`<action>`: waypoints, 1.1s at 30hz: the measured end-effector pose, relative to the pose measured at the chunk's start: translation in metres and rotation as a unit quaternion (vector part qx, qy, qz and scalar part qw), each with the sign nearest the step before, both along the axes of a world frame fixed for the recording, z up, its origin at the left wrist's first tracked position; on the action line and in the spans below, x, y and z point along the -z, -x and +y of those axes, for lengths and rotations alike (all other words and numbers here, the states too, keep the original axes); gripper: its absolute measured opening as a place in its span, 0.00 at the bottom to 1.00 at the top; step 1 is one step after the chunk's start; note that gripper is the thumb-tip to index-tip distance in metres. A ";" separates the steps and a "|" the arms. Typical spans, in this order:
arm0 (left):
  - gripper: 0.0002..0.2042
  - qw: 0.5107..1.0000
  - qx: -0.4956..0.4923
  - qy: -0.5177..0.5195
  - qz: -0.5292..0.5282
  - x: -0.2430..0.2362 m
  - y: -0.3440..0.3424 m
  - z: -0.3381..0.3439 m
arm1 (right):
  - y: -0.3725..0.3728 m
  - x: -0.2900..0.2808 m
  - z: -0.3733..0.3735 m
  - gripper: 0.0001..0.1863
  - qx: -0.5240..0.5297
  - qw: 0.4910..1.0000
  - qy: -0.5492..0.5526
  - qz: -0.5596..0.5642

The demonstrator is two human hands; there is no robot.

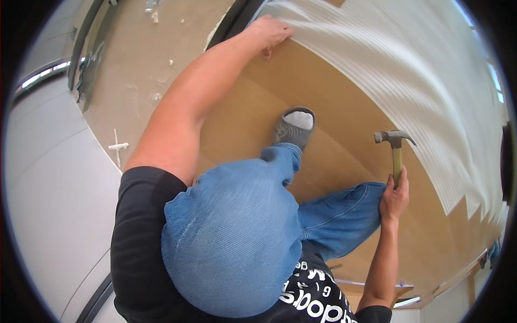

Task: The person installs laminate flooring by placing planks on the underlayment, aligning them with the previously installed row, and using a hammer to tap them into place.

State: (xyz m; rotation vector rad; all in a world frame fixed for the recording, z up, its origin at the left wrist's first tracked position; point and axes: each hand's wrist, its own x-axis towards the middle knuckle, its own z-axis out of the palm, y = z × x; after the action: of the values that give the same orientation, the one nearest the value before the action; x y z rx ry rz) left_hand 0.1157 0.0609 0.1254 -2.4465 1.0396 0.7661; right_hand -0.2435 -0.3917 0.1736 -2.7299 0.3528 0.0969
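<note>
My left hand (273, 33) reaches to the upper middle, fingers apart and slightly bent, resting at the far edge of the tan floor boards (339, 124) beside a white ribbed sheet (409, 59) and a dark strip. At the right, my right hand (394, 196) grips the handle of a claw hammer (397, 157), its metal head pointing upward in view, over the boards. My jeans-covered legs (339, 215) are bent on the boards, with one foot in a grey slide (293, 129) and white sock.
A bare beige floor (124, 43) with white smears and a white cross-shaped spacer or mark lies at the upper left, beside pale grey tiles (54, 177). A dark frame edge (229, 24) runs near my left hand. Board edges and small items lie at the lower right.
</note>
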 end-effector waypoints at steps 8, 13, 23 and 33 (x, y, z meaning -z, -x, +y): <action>0.45 0.999 0.039 -0.021 0.012 0.003 -0.025 0.044 | -0.163 0.019 0.065 0.25 -0.151 0.987 -0.020 0.049; 0.28 0.993 0.120 -0.013 -0.002 -0.014 -0.031 0.037 | -0.280 0.040 0.133 0.23 -0.226 0.971 -0.001 0.076; 0.39 0.994 0.098 0.038 -0.023 -0.005 -0.031 0.055 | -0.335 0.054 0.188 0.21 -0.278 0.951 0.037 0.128; 0.36 0.996 0.066 0.060 -0.013 0.002 -0.030 0.057 | -0.341 0.050 0.189 0.24 -0.294 0.944 0.055 0.139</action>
State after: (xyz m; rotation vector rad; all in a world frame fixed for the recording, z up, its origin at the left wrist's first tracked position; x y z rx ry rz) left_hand 0.1454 0.1179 0.1232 -2.4502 1.2557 0.6444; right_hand 0.0977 -0.2028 0.1232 -2.8400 -0.4089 0.6410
